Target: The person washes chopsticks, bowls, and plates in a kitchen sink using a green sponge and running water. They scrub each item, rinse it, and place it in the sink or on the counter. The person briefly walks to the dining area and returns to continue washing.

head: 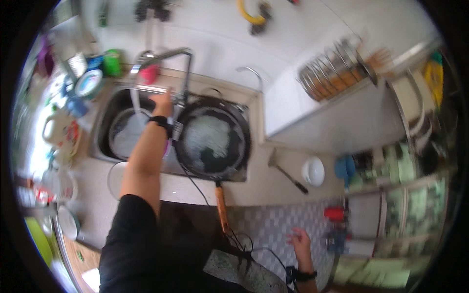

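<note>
My left hand (162, 102) reaches over the sink to the base of the chrome faucet (185, 73); whether its fingers grip the lever is not clear. Water runs from the spout into a round vessel (121, 141) in the left basin (99, 128), partly hidden by my forearm. To the right, a large dark wok (242, 139) with foamy, cloudy liquid in it rests over the other part of the sink, its wooden handle (221, 207) pointing towards me. My right hand (300, 240) hangs in the air over the tiled floor, fingers slightly bent and apart, holding nothing.
Bottles and tubs, with a white jug (60, 130), crowd the left counter. A clear round lid (116, 179) lies near my left arm. On the right counter are a long-handled utensil (287, 175), a white bowl (313, 171) and a blue container (344, 168). A wire rack (329, 75) stands higher up.
</note>
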A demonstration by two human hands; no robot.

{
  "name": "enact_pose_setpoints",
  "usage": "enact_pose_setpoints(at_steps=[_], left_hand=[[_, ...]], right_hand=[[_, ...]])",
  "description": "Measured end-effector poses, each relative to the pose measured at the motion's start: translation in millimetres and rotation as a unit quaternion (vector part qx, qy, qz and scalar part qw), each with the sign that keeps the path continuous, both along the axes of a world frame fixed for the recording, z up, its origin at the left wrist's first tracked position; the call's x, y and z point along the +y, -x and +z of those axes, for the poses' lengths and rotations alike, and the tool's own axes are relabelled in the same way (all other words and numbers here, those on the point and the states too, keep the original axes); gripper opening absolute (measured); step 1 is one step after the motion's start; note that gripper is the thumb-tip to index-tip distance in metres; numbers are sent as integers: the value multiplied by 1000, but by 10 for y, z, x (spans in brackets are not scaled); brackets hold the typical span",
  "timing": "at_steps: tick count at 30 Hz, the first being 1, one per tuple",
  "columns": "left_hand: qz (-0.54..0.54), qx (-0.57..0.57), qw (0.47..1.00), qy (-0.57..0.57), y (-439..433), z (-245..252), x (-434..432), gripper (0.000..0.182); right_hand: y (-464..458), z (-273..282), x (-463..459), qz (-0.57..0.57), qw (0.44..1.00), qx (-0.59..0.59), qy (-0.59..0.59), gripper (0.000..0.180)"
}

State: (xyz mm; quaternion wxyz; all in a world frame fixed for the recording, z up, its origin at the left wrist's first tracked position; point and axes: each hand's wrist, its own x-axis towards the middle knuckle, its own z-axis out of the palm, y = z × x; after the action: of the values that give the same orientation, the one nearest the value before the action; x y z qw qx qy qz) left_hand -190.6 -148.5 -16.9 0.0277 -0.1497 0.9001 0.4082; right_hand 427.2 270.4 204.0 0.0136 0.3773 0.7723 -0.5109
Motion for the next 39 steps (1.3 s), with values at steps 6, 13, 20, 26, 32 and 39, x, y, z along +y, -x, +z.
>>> enact_pose_setpoints(at_steps=[6, 13, 20, 26, 32, 39], left_hand=[[146, 27, 924, -354, -281, 624, 32, 96], [-130, 93, 986, -50, -1452, 690, 887, 80], [-2, -192, 713, -675, -3459, 1174, 596, 40], [358, -87, 639, -675, -4228, 867, -449, 71], [385, 57, 669, -633, -4306, 468, -978, 35], [375, 34, 691, -617, -4345, 606, -1039, 44]], right_hand=[[266, 27, -135, 1, 1000, -10, -2, 27], [1714, -229, -454, 287, 958, 15, -10, 53], [3624, -924, -1089, 627, 772, -103, -35, 113], [4305, -1268, -1580, 672, 665, -201, -258, 127], [4491, -1585, -1805, 688, 639, -185, -291, 112], [4470, -1933, -1838, 771, 530, -190, -297, 49]])
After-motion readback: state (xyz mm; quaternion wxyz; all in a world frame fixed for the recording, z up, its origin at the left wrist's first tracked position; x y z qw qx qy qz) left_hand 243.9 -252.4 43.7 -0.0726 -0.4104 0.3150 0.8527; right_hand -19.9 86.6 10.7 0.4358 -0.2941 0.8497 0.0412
